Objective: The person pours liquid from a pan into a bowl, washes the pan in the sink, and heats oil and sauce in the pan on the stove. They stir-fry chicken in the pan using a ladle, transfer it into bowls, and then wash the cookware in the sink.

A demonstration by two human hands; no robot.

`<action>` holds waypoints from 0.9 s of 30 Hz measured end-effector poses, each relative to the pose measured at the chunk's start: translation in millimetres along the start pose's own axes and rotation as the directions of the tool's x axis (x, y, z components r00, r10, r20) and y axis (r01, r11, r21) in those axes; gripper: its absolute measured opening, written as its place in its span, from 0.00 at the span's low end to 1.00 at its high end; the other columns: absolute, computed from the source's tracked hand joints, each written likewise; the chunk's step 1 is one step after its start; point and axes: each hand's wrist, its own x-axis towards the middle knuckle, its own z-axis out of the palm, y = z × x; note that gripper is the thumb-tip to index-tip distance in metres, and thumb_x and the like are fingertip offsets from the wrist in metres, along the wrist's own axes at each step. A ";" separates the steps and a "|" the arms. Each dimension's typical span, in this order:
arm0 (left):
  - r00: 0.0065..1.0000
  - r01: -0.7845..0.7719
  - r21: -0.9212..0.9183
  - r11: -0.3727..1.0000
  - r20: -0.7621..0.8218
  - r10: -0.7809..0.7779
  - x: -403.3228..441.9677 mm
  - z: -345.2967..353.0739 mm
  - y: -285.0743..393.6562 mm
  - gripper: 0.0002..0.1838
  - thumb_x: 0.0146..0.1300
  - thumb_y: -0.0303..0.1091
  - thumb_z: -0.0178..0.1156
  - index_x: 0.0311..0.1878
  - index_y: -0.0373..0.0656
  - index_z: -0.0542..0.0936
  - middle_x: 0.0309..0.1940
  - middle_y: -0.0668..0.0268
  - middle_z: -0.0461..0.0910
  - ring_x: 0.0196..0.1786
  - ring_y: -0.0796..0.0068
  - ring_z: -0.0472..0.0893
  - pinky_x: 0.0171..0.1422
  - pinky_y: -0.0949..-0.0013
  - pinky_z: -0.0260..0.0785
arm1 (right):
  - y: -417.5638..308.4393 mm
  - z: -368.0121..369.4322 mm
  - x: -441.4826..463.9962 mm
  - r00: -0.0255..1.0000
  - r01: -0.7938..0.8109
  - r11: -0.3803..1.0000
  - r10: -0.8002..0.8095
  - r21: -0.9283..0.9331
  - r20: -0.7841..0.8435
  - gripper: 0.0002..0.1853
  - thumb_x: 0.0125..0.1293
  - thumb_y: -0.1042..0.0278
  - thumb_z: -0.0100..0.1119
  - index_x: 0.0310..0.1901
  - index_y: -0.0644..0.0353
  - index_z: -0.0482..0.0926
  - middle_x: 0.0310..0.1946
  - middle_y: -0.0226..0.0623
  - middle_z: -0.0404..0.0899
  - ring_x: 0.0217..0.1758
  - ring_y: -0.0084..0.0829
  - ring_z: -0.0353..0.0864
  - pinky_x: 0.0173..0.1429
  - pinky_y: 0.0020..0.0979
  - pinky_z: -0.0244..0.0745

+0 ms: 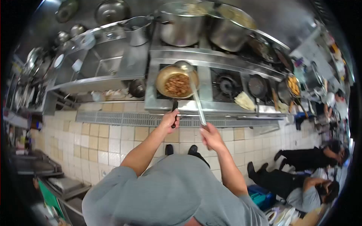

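My left hand [169, 121] is closed round the black handle of a frying pan [161, 83] on the stove's left part. Browned pieces of food [177, 84], perhaps meat, lie in the pan. In my right hand [212, 136] is the long handle of a metal ladle [197, 98], fingers wrapped round its lower end. The ladle's round bowl rests at the pan's far right rim, and its shaft slants across the pan's right side. Whether anything is in the bowl I cannot tell.
Two large pots [180, 32] stand behind the stove. To the right are a bare burner [227, 84], a folded cloth [244, 101] and a small dark pan [258, 86]. A sink [102, 58] lies left. Two people in dark trousers [279, 179] stand at lower right.
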 end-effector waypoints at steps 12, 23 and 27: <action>0.997 -0.075 0.224 0.972 0.031 0.070 -16.1 -36.8 4.6 0.10 0.75 0.37 0.56 0.39 0.47 0.68 0.21 0.71 0.68 0.16 0.78 0.66 0.17 0.67 0.59 | 12.7 13.2 -6.4 0.935 0.168 0.976 -0.201 -0.135 -0.291 0.12 0.71 0.66 0.61 0.51 0.62 0.79 0.26 0.26 0.73 0.28 0.20 0.70 0.34 0.28 0.70; 0.985 0.157 0.096 0.983 0.050 -0.163 -64.3 10.9 21.3 0.13 0.75 0.42 0.56 0.35 0.45 0.70 0.22 0.70 0.69 0.18 0.76 0.68 0.21 0.67 0.63 | -92.9 -76.2 -35.2 0.992 0.036 0.452 -0.121 -0.891 -0.021 0.16 0.65 0.65 0.59 0.54 0.55 0.82 0.46 0.50 0.84 0.53 0.54 0.81 0.57 0.47 0.75; 0.995 0.060 0.068 0.996 0.075 -0.065 -24.0 6.8 6.1 0.13 0.75 0.42 0.56 0.35 0.47 0.70 0.19 0.71 0.68 0.18 0.77 0.68 0.19 0.71 0.61 | -54.9 -54.5 5.5 0.965 -0.083 0.387 -0.198 -0.918 -0.171 0.16 0.67 0.63 0.56 0.56 0.50 0.81 0.42 0.50 0.85 0.47 0.54 0.84 0.50 0.49 0.79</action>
